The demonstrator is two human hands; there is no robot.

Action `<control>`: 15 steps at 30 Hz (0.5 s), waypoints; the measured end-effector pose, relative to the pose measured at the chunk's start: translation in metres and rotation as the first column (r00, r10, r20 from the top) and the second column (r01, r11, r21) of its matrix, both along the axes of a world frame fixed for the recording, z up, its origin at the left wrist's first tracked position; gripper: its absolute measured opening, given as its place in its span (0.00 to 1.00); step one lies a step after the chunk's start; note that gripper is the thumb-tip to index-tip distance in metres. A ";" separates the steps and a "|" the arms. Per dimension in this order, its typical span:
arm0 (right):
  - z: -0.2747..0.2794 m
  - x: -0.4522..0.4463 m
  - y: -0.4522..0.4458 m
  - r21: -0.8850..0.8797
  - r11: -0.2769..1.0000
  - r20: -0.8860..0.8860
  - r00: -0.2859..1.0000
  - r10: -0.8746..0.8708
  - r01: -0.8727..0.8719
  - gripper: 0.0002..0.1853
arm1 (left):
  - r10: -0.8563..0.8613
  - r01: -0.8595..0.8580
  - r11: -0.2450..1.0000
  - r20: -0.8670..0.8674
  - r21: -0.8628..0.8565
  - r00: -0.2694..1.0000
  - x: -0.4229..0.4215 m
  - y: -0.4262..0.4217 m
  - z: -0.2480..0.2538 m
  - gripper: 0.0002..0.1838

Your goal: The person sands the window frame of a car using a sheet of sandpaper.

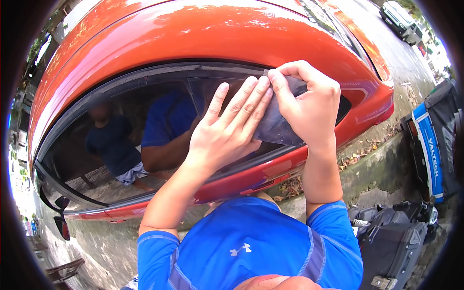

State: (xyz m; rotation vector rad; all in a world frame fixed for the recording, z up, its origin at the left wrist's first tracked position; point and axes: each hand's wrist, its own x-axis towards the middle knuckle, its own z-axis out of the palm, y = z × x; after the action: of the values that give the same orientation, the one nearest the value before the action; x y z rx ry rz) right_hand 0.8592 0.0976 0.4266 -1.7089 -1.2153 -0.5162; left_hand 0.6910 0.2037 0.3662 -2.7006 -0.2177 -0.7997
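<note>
My left hand (229, 118) lies flat with its fingers stretched out, pressing against the rear side window of a red car (193, 36). Beneath and beside its fingertips is a dark, see-through plastic film (276, 125) against the glass. My right hand (311, 101) pinches the film's upper edge between thumb and bent forefinger, close to the top of the window frame. A small clear strip shows by the fingertips there. The film's right part is partly hidden behind my right hand. The dark front window (159, 84) reflects a person and a blue sleeve.
A side mirror (62, 227) sticks out at the lower left. On the right are a black and blue bag (431, 150) marked VALTECH and a dark hard case (389, 249). Dry leaves (292, 188) lie along the kerb. A vehicle (402, 21) stands on the road at the top right.
</note>
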 end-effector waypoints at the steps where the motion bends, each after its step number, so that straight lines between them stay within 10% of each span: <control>1: 0.001 0.002 -0.001 -0.003 1.000 -0.001 1.000 0.008 -0.008 0.06 | 0.002 -0.002 1.000 -0.002 -0.002 1.000 0.000 0.000 0.000 0.57; 15: 0.000 -0.003 0.001 -0.021 1.000 0.031 0.999 0.023 -0.022 0.05 | -0.010 0.010 1.000 0.016 0.015 1.000 -0.001 0.000 0.000 0.56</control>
State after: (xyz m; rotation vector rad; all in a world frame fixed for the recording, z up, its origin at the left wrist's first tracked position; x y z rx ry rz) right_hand 0.8566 0.0988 0.4269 -1.7081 -1.2642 -0.5200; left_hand 0.6901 0.2039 0.3660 -2.6845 -0.2013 -0.8231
